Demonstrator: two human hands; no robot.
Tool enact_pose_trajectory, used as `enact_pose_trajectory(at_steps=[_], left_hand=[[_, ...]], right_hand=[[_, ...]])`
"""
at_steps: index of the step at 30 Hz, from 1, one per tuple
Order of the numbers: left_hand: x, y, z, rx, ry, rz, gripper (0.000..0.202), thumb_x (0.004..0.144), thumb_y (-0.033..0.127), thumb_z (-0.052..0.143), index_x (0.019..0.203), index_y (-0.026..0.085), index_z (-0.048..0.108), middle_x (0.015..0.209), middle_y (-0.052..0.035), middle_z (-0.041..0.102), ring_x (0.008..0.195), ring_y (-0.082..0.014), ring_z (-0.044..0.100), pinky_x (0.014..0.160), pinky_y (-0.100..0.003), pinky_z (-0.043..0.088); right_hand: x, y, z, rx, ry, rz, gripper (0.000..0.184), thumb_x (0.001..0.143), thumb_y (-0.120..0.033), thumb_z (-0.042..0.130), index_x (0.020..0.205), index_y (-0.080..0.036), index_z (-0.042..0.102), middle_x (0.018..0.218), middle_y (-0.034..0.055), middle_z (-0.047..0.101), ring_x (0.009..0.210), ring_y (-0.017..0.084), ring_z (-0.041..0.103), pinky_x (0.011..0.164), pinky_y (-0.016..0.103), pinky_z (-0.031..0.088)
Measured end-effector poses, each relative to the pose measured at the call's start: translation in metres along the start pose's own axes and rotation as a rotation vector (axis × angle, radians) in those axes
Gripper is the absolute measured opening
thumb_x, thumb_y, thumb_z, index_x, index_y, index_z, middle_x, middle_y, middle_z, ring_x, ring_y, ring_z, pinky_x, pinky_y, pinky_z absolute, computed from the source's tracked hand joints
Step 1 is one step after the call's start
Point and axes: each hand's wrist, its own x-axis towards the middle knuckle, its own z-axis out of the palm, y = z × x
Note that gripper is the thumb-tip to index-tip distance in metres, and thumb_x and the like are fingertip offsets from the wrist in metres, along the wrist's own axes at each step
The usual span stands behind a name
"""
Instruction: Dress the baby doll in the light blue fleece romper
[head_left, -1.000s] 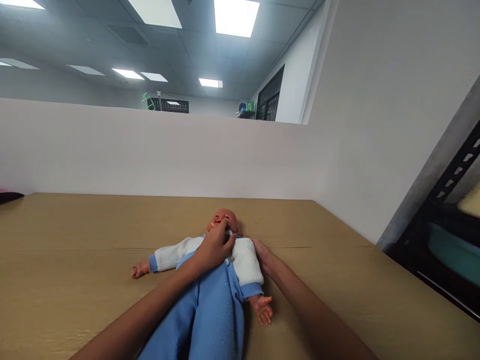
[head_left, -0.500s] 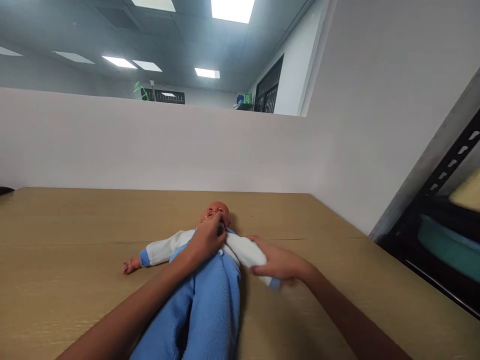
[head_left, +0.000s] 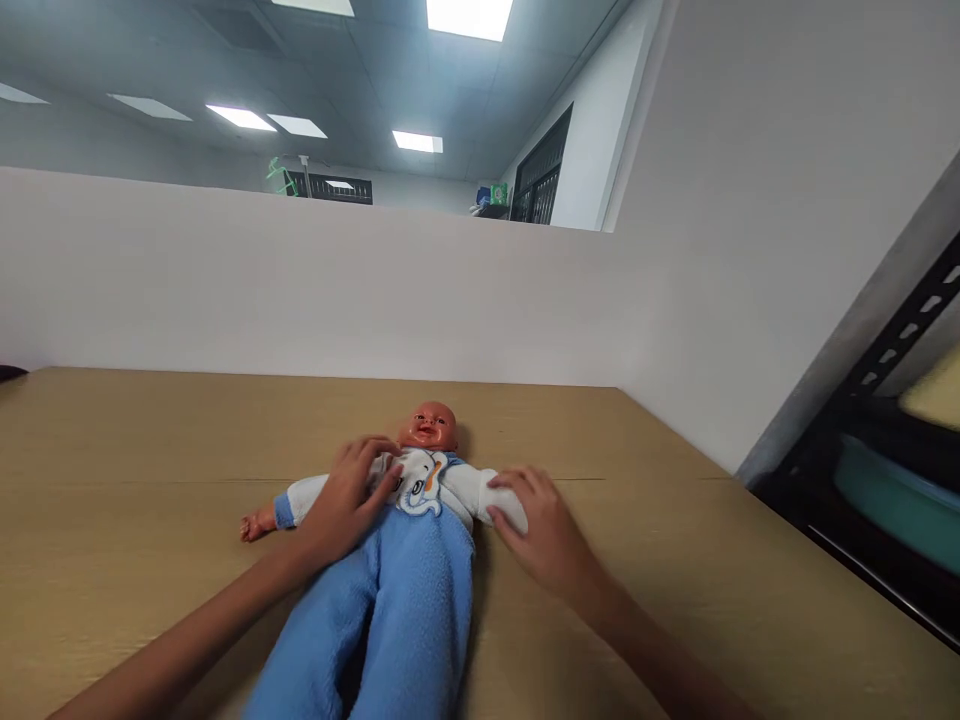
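A baby doll (head_left: pixel 427 600) lies on its back on the table, its head toward the far wall. It wears a fleecy blue and white outfit with an animal-face patch (head_left: pixel 417 487) on the chest. Over the doll's shoulder on the left side rests my left hand (head_left: pixel 346 505), fingers stretched and thumb apart on the chest. My right hand (head_left: pixel 546 535) is curled around the white sleeve (head_left: pixel 510 508) on the right side, hiding that sleeve's cuff and the doll's hand. The other doll arm reaches out left, its blue cuff (head_left: pixel 283 511) and small hand showing.
The wooden table (head_left: pixel 150 430) meets a low white partition (head_left: pixel 315 300) at its far edge. A white wall (head_left: pixel 720 250) rises on the right. Beyond the right table edge stands a black metal rack (head_left: pixel 892 345) with a teal bin (head_left: pixel 892 495).
My left hand has moved from the doll's chin and collar down and left to its shoulder, uncovering the face and chest patch. My right hand has shifted on the sleeve, which now bends less outward.
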Motion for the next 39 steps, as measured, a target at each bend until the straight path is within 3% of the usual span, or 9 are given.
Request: enact_pose_trajectory(at_steps=[2, 6, 12, 16, 20, 25, 27, 34, 39], left_hand=[[-0.022, -0.010, -0.012, -0.119, 0.018, -0.168, 0.032, 0.104, 0.051, 0.048, 0.118, 0.024, 0.059, 0.118, -0.0079, 0.067, 0.114, -0.0286, 0.061, 0.105, -0.046, 0.047], [-0.049, -0.020, -0.023, -0.285, -0.103, -0.429, 0.040, 0.102, 0.060, 0.049, 0.116, 0.025, 0.061, 0.114, -0.0047, 0.069, 0.111, -0.0283, 0.062, 0.103, -0.042, 0.048], [-0.043, -0.027, -0.027, -0.374, -0.201, -0.523, 0.045, 0.098, 0.068, 0.049, 0.103, 0.025, 0.064, 0.110, -0.0025, 0.068, 0.112, -0.0299, 0.058, 0.106, -0.041, 0.043], [-0.042, -0.034, -0.024, -0.363, -0.292, -0.419, 0.043, 0.100, 0.066, 0.047, 0.095, 0.024, 0.058, 0.092, 0.0003, 0.059, 0.094, -0.0251, 0.055, 0.090, -0.036, 0.044], [-0.046, -0.038, -0.017, -0.297, -0.178, -0.357, 0.036, 0.099, 0.059, 0.052, 0.093, 0.024, 0.054, 0.086, 0.0017, 0.053, 0.081, -0.0214, 0.050, 0.081, -0.034, 0.043], [-0.028, -0.016, -0.015, -0.033, 0.100, -0.184, 0.018, 0.098, 0.039, 0.055, 0.105, 0.023, 0.058, 0.104, -0.0061, 0.064, 0.099, -0.0284, 0.057, 0.089, -0.041, 0.046], [-0.008, 0.006, -0.011, 0.035, 0.070, -0.006, 0.015, 0.099, 0.034, 0.053, 0.107, 0.023, 0.061, 0.110, -0.0081, 0.066, 0.109, -0.0303, 0.057, 0.098, -0.046, 0.044], [0.075, 0.068, 0.084, 0.281, -0.579, 0.284, 0.063, 0.079, 0.040, 0.083, 0.131, 0.016, 0.058, 0.137, -0.0198, 0.065, 0.128, -0.0382, 0.056, 0.111, -0.051, 0.044], [0.099, 0.071, 0.142, 0.278, -0.648, 0.221, 0.052, 0.066, 0.027, 0.089, 0.112, 0.017, 0.069, 0.110, -0.0185, 0.077, 0.103, -0.0391, 0.072, 0.089, -0.048, 0.056]], right_hand=[[-0.009, -0.019, 0.012, 0.141, -0.075, -0.004, 0.009, 0.097, -0.030, 0.060, 0.099, -0.024, 0.067, 0.106, 0.0074, 0.070, 0.103, 0.026, 0.062, 0.095, 0.042, 0.047], [-0.020, -0.028, 0.037, 0.571, -0.205, 0.146, 0.024, 0.096, -0.048, 0.063, 0.092, -0.024, 0.061, 0.094, 0.0025, 0.063, 0.090, 0.022, 0.059, 0.086, 0.036, 0.047], [-0.014, -0.002, 0.055, 1.153, -0.049, 0.458, 0.045, 0.082, -0.063, 0.073, 0.089, -0.028, 0.046, 0.085, -0.0020, 0.052, 0.081, 0.021, 0.052, 0.076, 0.033, 0.046], [-0.010, 0.004, 0.055, 0.917, 0.056, 0.312, 0.045, 0.078, -0.055, 0.080, 0.097, -0.028, 0.049, 0.092, 0.0002, 0.056, 0.090, 0.023, 0.056, 0.081, 0.035, 0.048], [-0.013, 0.003, 0.054, 0.410, 0.261, 0.127, 0.025, 0.085, -0.039, 0.075, 0.099, -0.025, 0.059, 0.100, 0.0049, 0.059, 0.096, 0.025, 0.054, 0.091, 0.040, 0.046], [-0.026, -0.004, 0.053, 0.269, 0.375, -0.011, 0.018, 0.087, -0.010, 0.054, 0.098, -0.024, 0.053, 0.095, 0.0031, 0.054, 0.087, 0.021, 0.051, 0.080, 0.036, 0.044], [-0.032, -0.010, 0.053, 0.282, 0.411, -0.111, 0.021, 0.086, -0.006, 0.051, 0.096, -0.024, 0.048, 0.089, 0.0007, 0.049, 0.081, 0.019, 0.048, 0.074, 0.033, 0.042], [-0.046, -0.023, 0.048, 0.132, 0.484, -0.593, 0.027, 0.082, -0.004, 0.052, 0.097, -0.024, 0.044, 0.081, -0.0018, 0.050, 0.073, 0.018, 0.049, 0.071, 0.036, 0.040], [-0.044, -0.017, 0.043, 0.060, 0.494, -0.672, 0.027, 0.081, -0.004, 0.051, 0.098, -0.024, 0.044, 0.079, -0.0017, 0.052, 0.071, 0.018, 0.049, 0.070, 0.036, 0.039]])
